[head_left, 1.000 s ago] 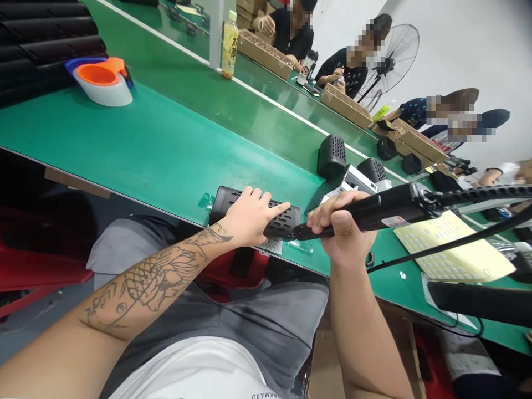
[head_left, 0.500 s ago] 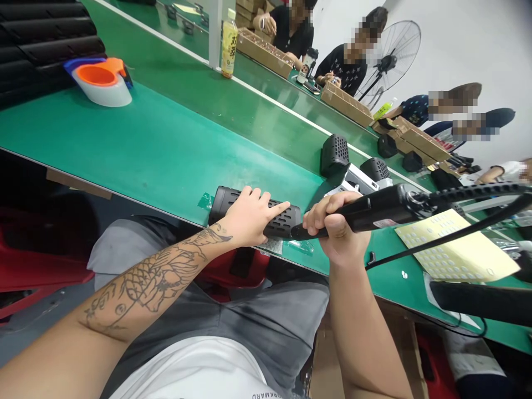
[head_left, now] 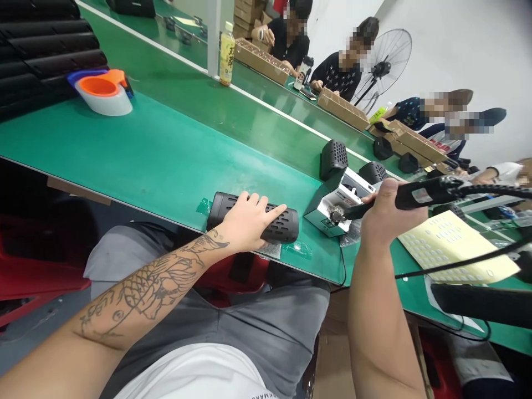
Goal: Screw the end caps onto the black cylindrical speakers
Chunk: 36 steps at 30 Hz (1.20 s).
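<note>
My left hand (head_left: 248,220) lies over a black perforated cylinder speaker (head_left: 286,225) that rests on its side at the near edge of the green bench (head_left: 158,155); the fingers curl round it and hold it down. My right hand (head_left: 384,213) is wrapped round a black electric screwdriver (head_left: 419,193) with a coiled cable. Its tip points at a small grey-white screw feeder box (head_left: 334,208) just right of the speaker.
Black perforated shells (head_left: 333,158) stand behind the box. A yellow sticker sheet (head_left: 457,249) lies to the right. A tape dispenser (head_left: 103,91) and a bottle (head_left: 226,47) sit far left. Other people work at cardboard trays (head_left: 343,108) across the bench, beside a fan (head_left: 384,64).
My right hand has pulled the screwdriver away from the speaker's right end and swung its tip up and right to the feeder box. My left hand stays on the speaker.
</note>
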Motion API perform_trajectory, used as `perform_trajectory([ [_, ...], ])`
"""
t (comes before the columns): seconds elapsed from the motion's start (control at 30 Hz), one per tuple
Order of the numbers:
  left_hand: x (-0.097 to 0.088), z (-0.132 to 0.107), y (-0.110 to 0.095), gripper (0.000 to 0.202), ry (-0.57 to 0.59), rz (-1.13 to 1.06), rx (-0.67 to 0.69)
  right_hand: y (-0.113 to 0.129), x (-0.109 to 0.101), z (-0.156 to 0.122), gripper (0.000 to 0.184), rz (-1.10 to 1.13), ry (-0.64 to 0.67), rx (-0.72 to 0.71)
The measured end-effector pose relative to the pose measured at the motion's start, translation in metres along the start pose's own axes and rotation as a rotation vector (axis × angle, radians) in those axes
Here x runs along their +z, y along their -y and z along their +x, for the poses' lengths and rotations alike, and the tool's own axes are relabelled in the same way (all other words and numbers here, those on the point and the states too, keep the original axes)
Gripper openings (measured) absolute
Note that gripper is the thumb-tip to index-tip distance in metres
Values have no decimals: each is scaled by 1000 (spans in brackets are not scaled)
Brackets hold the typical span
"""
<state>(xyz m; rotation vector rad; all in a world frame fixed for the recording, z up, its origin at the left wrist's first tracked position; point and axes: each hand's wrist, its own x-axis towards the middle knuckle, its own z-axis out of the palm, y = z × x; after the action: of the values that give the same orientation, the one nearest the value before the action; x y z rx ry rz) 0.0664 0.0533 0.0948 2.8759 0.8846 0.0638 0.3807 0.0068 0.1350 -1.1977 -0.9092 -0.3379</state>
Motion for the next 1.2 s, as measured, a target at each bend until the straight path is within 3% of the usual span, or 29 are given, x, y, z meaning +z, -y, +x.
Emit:
perform_trajectory([
  [0.13,-9,3,21,89,14,-151,34,-14,-6,-8,54,-16,39,29],
  [0.27,-20,12,59,76,-11,-252,29,-3,-10,-14,54,-3,54,45],
  [0.37,-21,18,73,73,-18,-210,-117,26,-10,-18,49,95,75,93],
  [0.47,-18,19,71,72,28,-237,-233,69,-5,-28,44,271,124,133],
  [0.6,-15,19,65,71,6,-261,-275,124,13,-54,47,535,377,197],
  [0.7,-15,19,64,72,-5,-280,-287,146,33,-79,43,650,491,217],
  [0.93,-18,17,63,69,-27,-311,-297,146,71,-108,43,611,565,235],
  [1.2,-18,18,65,72,-22,-378,-297,134,77,-111,48,525,651,245],
])
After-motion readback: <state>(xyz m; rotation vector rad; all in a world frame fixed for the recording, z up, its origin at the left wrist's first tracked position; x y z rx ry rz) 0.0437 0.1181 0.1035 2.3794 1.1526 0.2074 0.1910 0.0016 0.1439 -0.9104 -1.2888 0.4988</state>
